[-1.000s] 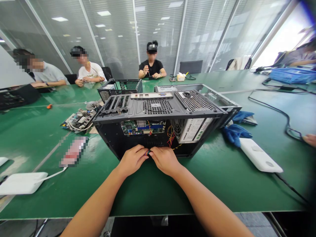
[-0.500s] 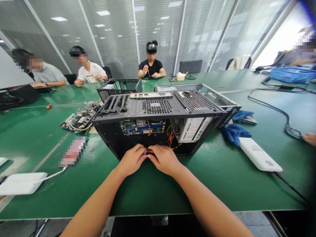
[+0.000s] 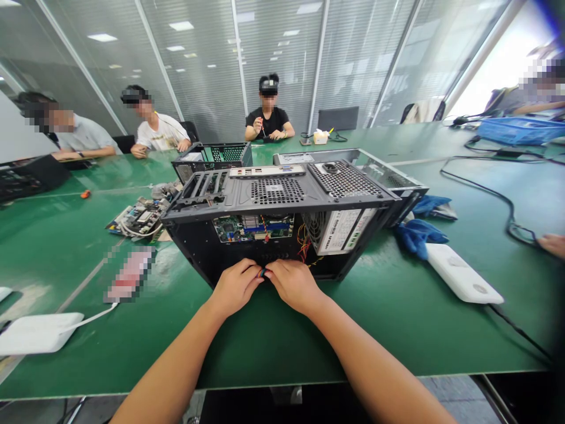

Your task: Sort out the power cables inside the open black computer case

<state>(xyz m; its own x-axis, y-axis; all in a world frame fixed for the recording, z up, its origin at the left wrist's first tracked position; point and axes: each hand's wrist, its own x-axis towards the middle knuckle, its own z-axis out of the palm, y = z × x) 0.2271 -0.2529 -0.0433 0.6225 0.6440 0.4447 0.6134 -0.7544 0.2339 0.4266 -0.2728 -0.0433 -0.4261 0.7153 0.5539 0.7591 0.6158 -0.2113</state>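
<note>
Both hands meet at the near side of an open black computer case [image 3: 185, 247]. My left hand [image 3: 237, 285] and my right hand [image 3: 295, 285] are closed, pinching a short bundle of coloured wires [image 3: 263, 272] between their fingertips. Most of the bundle is hidden by the fingers. Inside the case, behind my hands, I see a green motherboard [image 3: 233, 229] and a power supply [image 3: 346, 231] with a white label. Loose red and yellow wires [image 3: 303, 242] hang beside the power supply.
Left of the case lie a circuit board [image 3: 143, 217], a blurred-out phone [image 3: 131, 274] and a white power bank [image 3: 42, 333]. On the right are blue gloves [image 3: 421, 235] and a white oblong device [image 3: 463, 274] with a black cable. Other cases stand behind; several people sit around the green table [image 3: 397, 330].
My hands stay nearly in place, with the fingertips slightly farther apart on the wire bundle. The whole view has shifted a little.
</note>
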